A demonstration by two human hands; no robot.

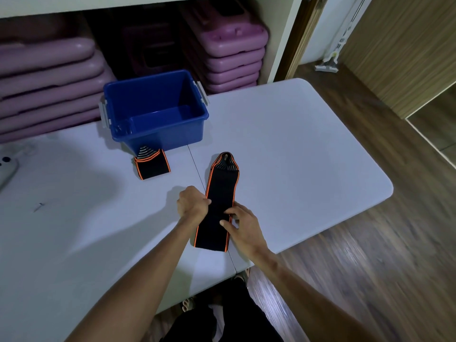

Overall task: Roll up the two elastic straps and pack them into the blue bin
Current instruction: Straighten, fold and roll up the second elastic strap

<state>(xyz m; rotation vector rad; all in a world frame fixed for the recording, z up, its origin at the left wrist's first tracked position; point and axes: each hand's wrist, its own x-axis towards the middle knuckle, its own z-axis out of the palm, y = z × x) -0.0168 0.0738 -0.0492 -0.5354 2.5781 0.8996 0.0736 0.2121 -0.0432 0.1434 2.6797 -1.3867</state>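
Long strap (pixel 218 193) lies flat on the desk (pixel 308 149), running near-to-far just right of centre, w/ its ribbed tab end pointing at the blue bin (pixel 158 112). Second strap (pixel 151 165) sits bundled right at the bin's near wall, prob touching it, not inside yet. Bin looks empty from here.

Risks, as I read it: elastic wants to spring back, so if the grip loosens mid-roll the turns could slacken and the roll pops open. Uneven pull btwn the two sides and the roll may go cone-shaped, orange edges drifting off line. Near end of the strap is close to the desk's near edge, so a tug toward the body could drag it off. And the bundled one by the bin may unfurl when lifted.

Left hand (pixel 192 202) is curled, fingers clamped on the strap's left edge about mid-length, forearm coming in from near-left. Right hand (pixel 240 222) lies over the strap's right edge, fingertips (pixel 222 222) pressing down on the black fabric, thumb side toward the far end; whether it pinches the edge underneath, can't tell. Hands are close together, strap btwn them.
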